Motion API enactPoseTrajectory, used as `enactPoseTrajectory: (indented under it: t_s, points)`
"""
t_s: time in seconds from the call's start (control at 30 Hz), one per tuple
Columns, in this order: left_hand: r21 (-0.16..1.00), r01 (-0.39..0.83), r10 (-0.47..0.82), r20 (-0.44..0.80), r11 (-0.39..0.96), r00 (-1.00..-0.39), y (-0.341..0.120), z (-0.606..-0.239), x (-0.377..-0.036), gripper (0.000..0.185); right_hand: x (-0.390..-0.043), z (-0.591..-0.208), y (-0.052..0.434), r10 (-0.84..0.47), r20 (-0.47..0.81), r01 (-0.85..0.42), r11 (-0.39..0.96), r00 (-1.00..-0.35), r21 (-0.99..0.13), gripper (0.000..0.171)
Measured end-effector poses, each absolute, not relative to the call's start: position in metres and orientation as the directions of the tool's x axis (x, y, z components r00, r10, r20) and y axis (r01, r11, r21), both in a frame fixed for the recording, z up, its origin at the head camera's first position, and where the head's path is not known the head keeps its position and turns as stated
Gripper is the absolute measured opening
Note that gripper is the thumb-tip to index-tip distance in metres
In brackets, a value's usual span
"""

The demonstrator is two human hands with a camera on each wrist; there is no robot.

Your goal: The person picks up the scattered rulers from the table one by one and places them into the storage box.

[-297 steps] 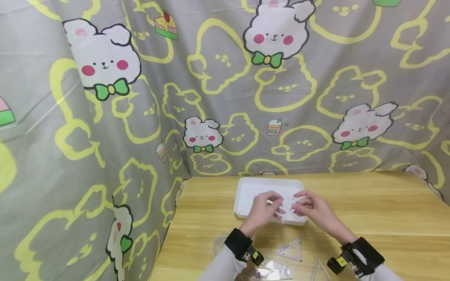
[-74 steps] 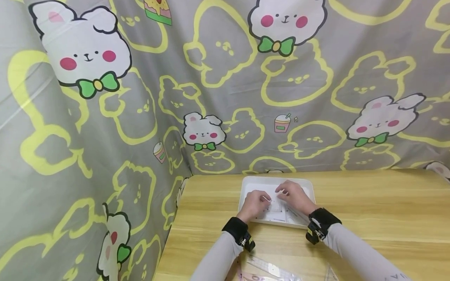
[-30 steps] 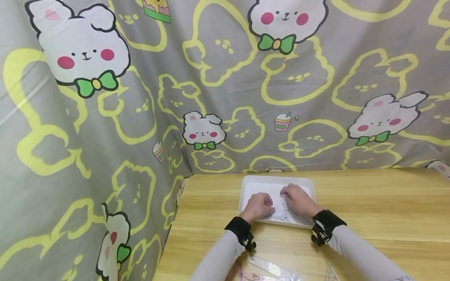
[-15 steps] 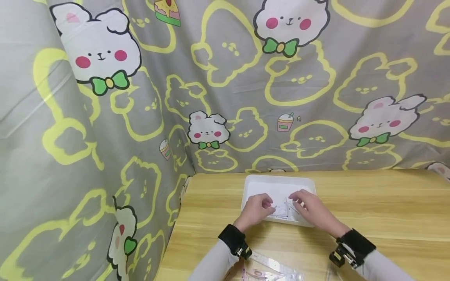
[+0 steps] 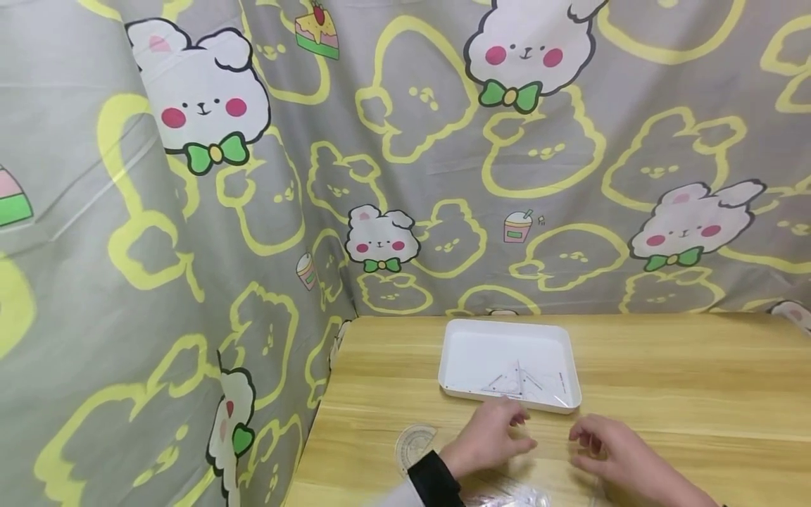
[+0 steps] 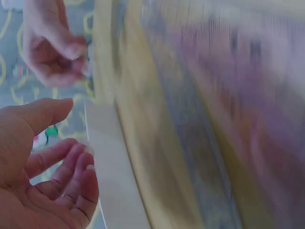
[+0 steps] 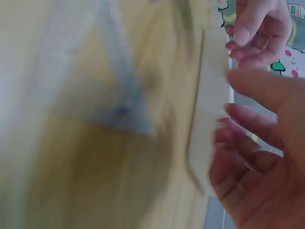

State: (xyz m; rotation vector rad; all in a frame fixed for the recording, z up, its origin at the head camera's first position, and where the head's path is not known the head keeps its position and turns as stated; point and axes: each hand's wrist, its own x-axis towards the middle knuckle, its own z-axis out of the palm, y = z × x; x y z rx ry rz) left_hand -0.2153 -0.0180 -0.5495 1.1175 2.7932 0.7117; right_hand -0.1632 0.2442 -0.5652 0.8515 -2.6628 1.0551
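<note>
My left hand (image 5: 491, 438) hovers just in front of the tray, fingers loosely curled and holding nothing. To its right my right hand (image 5: 617, 454) is also bare of any object, its fingers bent a little over the table. Clear set squares (image 5: 510, 384) lie overlapping in the near part of the white tray (image 5: 475, 352). Below the left hand, the left wrist view has a blurred clear ruler (image 6: 190, 129) and a pink-purple patterned sheet-like piece (image 6: 267, 81). Another clear set square (image 7: 109, 114) lies on the table in the right wrist view, blurred.
A clear round-edged protractor (image 5: 415, 445) lies left of the left hand, partly covered by the wrist strap. The wooden table (image 5: 684, 380) stretches to the right. A patterned curtain (image 5: 443, 176) hangs behind and along the left side.
Both hands have drawn back from inside the tray toward the near side of the table. The set squares stay in the tray; the one seen earlier on the table before it no longer shows there.
</note>
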Motion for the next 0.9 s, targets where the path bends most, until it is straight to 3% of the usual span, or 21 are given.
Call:
enactPoseTrajectory:
  t_s: [0.1, 0.17, 0.3, 0.4, 0.67, 0.9]
  points:
    - [0.342, 0.694, 0.713, 0.088, 0.634, -0.695, -0.008, -0.550, -0.201, 0.039, -0.153, -0.570, 0.261, -0.516, 0.193, -0.524, 0.637, -0.835, -0.565, 0.041]
    - [0.298, 0.709, 0.732, 0.046, 0.639, -0.680, -0.001, -0.550, -0.191, 0.043, -0.148, -0.574, 0.270, -0.556, 0.176, -0.557, 0.650, -0.812, -0.517, 0.050]
    - [0.279, 0.672, 0.716, -0.090, 0.686, -0.693, 0.015, -0.554, -0.169, 0.050, -0.143, -0.589, 0.281, -0.640, 0.324, -0.717, 0.608, -0.697, -0.341, 0.061]
    - [0.242, 0.648, 0.688, -0.153, 0.722, -0.710, 0.026, -0.565, -0.153, 0.046, -0.142, -0.600, 0.284, -0.670, 0.414, -0.782, 0.584, -0.616, -0.219, 0.059]
    - [-0.068, 0.678, 0.681, 0.051, 0.732, -0.730, 0.045, -0.593, -0.127, 0.040, -0.143, -0.608, 0.278, -0.676, 0.455, -0.810, 0.540, -0.580, -0.229, 0.036]
    - [-0.130, 0.675, 0.687, 0.101, 0.726, -0.719, 0.054, -0.597, -0.120, 0.054, -0.140, -0.605, 0.273, -0.645, 0.413, -0.763, 0.585, -0.643, -0.275, 0.046]
